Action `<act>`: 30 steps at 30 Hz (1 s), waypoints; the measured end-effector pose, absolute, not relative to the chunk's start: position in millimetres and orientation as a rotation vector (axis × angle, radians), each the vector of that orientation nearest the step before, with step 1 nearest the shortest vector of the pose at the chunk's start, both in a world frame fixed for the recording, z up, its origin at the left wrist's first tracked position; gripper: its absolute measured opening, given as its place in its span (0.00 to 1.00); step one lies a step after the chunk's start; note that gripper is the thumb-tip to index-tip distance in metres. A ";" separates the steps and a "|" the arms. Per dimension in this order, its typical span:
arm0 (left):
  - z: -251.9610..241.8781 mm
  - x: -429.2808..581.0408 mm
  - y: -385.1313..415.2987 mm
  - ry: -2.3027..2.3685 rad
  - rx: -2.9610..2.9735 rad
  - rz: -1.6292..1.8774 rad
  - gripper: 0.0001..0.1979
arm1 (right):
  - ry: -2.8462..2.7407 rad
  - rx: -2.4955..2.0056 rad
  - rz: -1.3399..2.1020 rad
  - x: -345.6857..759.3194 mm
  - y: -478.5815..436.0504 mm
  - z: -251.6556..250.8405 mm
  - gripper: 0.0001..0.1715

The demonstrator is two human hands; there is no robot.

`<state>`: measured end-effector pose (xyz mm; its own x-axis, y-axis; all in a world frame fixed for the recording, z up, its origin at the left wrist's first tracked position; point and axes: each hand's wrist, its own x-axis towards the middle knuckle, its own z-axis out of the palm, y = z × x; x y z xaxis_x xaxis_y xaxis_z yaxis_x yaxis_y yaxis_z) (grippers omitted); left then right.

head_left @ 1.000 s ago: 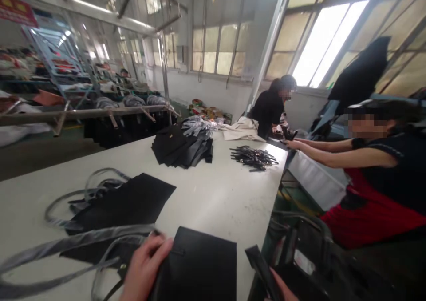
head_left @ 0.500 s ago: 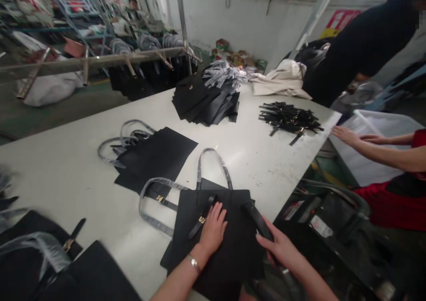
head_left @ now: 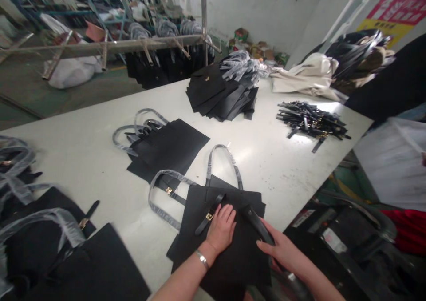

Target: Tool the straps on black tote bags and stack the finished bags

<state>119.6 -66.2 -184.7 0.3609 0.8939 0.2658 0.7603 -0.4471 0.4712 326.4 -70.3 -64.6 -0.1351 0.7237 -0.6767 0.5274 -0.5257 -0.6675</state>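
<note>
left hand (head_left: 221,229) on black tote (head_left: 234,265), right hand (head_left: 278,251) apparently on strap (head_left: 257,224)

At 6 o'clock, the bottom edge is cutting off the black tote bag (head_left: 222,270) and the left forearm (head_left: 179,281), while the left hand (head_left: 221,230) is covering the bag's middle and the right hand (head_left: 278,250) is hiding part of a strap (head_left: 256,223). At 8 o'clock, the left edge is slicing through another black bag (head_left: 66,256). At 2 o'clock, the buckled strap pieces (head_left: 311,121) are showing too small to tell apart, and the picture's edge is cropping the wall sign (head_left: 396,12).
</note>
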 end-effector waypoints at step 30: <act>-209.7 118.6 -78.4 1.112 2.577 0.659 0.08 | -1.846 -1.814 1.830 262.4 -29.5 -53.9 0.41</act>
